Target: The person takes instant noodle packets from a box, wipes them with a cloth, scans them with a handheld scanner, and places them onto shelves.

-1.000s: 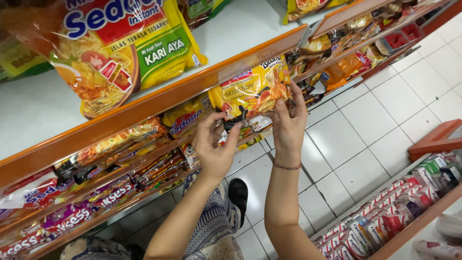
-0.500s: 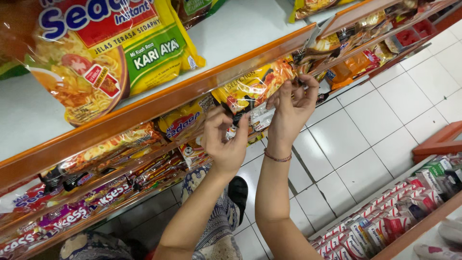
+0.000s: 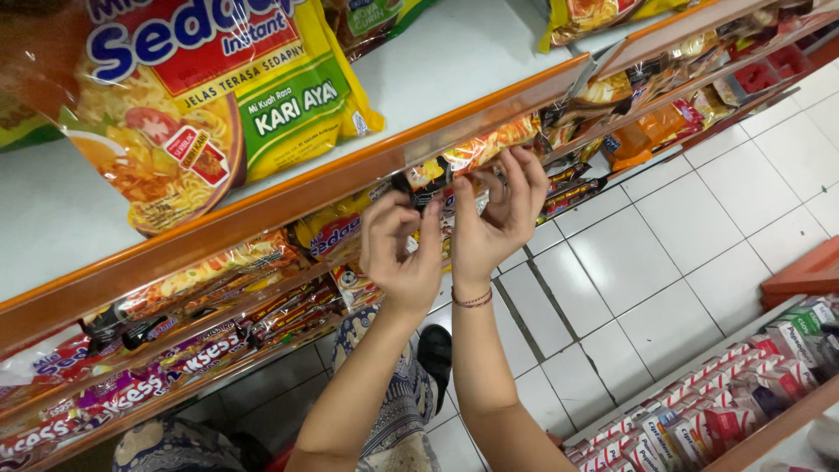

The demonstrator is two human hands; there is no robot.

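The noodle packet [image 3: 489, 144] is sitting just under the orange shelf edge [image 3: 350, 188], at the front of its row. Both hands are working at it: the right hand [image 3: 498, 218] is curling its fingers up against the packet's lower edge, the left hand [image 3: 404, 253] is pinching something small just beside it; what, I cannot tell. Supporting the packet from below while squaring it looks wisest. Farther off, white floor tiles [image 3: 664, 262] and a lower shelf of cartons [image 3: 743, 402] are showing.
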